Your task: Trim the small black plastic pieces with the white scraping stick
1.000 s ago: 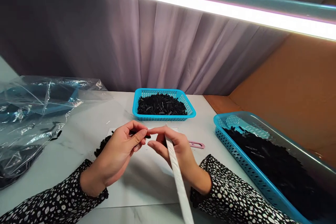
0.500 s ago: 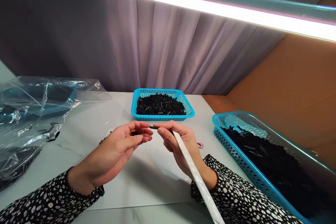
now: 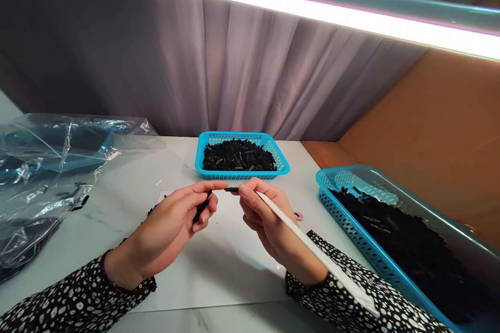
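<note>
My left hand (image 3: 174,226) is curled over the white sheet (image 3: 219,270), pinching small black pieces between thumb and fingers. My right hand (image 3: 265,216) grips a long white tube (image 3: 312,250) that runs back over my right sleeve. A small black piece (image 3: 231,189) sits at the tube's front end, between the fingertips of both hands. Both hands hover just in front of the small blue basket.
A small blue basket (image 3: 282,169) of black pieces stands behind the hands. A larger blue basket (image 3: 332,203) with more black pieces runs along the right. Crumpled clear plastic bags (image 3: 50,166) lie at the left. A pink clip (image 3: 299,215) lies beside my right hand.
The white tube has swung from pointing down at me to lying across my right forearm. My hands rose slightly and the black piece now shows at the tube's tip.
</note>
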`<state>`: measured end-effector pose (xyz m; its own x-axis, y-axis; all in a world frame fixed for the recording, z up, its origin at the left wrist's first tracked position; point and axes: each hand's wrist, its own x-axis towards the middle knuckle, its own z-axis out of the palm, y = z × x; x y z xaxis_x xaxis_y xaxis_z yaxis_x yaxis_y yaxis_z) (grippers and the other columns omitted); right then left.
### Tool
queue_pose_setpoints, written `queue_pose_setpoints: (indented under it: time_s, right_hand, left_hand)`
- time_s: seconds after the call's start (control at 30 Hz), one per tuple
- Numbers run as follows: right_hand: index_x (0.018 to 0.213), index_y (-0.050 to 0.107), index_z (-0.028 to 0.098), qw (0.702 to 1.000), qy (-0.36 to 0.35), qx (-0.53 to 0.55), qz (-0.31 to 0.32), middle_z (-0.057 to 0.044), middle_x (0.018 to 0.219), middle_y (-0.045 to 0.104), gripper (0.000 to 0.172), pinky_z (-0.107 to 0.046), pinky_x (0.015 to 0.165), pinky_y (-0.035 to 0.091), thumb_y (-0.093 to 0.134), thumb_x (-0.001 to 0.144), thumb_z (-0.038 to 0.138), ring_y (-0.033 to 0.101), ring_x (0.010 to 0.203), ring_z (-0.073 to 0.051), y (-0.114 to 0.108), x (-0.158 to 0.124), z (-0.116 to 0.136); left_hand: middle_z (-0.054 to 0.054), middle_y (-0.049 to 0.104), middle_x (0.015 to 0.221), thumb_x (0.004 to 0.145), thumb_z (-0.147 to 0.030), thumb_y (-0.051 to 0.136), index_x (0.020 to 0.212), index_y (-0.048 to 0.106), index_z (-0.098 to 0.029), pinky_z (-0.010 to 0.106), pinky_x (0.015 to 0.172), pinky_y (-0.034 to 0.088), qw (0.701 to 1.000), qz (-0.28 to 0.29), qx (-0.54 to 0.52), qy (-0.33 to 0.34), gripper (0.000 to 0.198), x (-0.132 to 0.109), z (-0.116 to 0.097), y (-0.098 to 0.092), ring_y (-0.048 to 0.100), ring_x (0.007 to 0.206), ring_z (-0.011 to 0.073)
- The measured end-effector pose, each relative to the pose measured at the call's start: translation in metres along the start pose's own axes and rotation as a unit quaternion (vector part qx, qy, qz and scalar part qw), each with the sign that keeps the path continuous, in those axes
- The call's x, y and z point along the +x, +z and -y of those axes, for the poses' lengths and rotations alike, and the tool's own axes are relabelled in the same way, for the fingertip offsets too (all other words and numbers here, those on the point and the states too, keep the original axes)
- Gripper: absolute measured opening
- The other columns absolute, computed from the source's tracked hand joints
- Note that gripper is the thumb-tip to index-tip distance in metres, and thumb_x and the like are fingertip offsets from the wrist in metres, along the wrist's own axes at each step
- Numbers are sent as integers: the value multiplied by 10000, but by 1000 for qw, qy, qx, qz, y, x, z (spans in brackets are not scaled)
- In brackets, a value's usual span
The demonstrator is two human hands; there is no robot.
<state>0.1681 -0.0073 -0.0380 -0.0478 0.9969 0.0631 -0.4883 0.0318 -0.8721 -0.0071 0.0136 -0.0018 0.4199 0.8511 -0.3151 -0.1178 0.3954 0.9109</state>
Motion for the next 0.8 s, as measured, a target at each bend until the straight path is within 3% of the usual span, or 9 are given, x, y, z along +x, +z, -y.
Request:
queue_pose_setpoints:
  time_s: [0.2, 0.27, 0.37, 0.47, 0.63, 0.7, 0.8]
  right_hand:
    - [685, 575, 180, 997, 21, 70, 36, 40, 595, 589, 267, -194, 399, 145, 673, 833, 379, 188, 412, -29, -4, 1, 2]
    - [727, 619, 180, 997, 20, 63, 49, 32, 624, 608, 244, -196, 401, 156, 654, 849, 389, 213, 417, -35, -5, 2, 1]
    - [877, 703, 190, 997, -14, -24, 71, 66, 581, 546, 157, -201, 424, 219, 711, 858, 345, 283, 436, -48, -5, 2, -4]
    - [930, 734, 205, 985, -84, -114, 103, 43, 582, 597, 111, -238, 512, 363, 715, 885, 304, 467, 518, -95, -6, 3, -11]
    - [1081, 762, 242, 947, -180, -250, 94, 14, 629, 671, 182, -342, 648, 467, 702, 915, 288, 570, 610, -159, -11, 4, -17]
    - [996, 787, 238, 939, -200, -265, 88, -7, 649, 689, 126, -363, 666, 472, 703, 915, 286, 575, 627, -171, -12, 4, -15]
    - [841, 780, 221, 965, -160, -200, 52, -5, 639, 658, 112, -320, 570, 430, 760, 858, 329, 513, 562, -146, -11, 6, -13]
  left_hand:
    - [-13, 614, 788, 976, -303, 549, 1317, 549, -194, 288, 672, 320, 997, 33, 71, 4, 358, -2, 3, 3, 352, 643, 121]
    - [-15, 631, 788, 982, -317, 531, 1379, 478, -206, 304, 664, 305, 993, 49, 102, 17, 416, -2, 5, 3, 340, 625, 123]
    - [-17, 637, 763, 989, -344, 505, 1442, 390, -199, 326, 662, 293, 987, 69, 138, 50, 489, -2, 7, 3, 340, 615, 133]
    - [-20, 630, 758, 996, -369, 491, 1469, 351, -213, 333, 646, 278, 981, 75, 167, 65, 517, -3, 6, 2, 338, 624, 143]
    - [-40, 590, 731, 1008, -407, 464, 1464, 349, -239, 335, 620, 245, 977, 81, 189, 53, 499, -5, 3, 2, 301, 608, 141]
    - [-38, 587, 735, 1005, -431, 469, 1457, 354, -234, 336, 618, 244, 976, 85, 192, 53, 506, -4, 3, 1, 299, 606, 141]
    - [-17, 604, 811, 993, -421, 479, 1411, 413, -232, 335, 636, 271, 980, 68, 179, 43, 464, -3, 3, 0, 304, 618, 137]
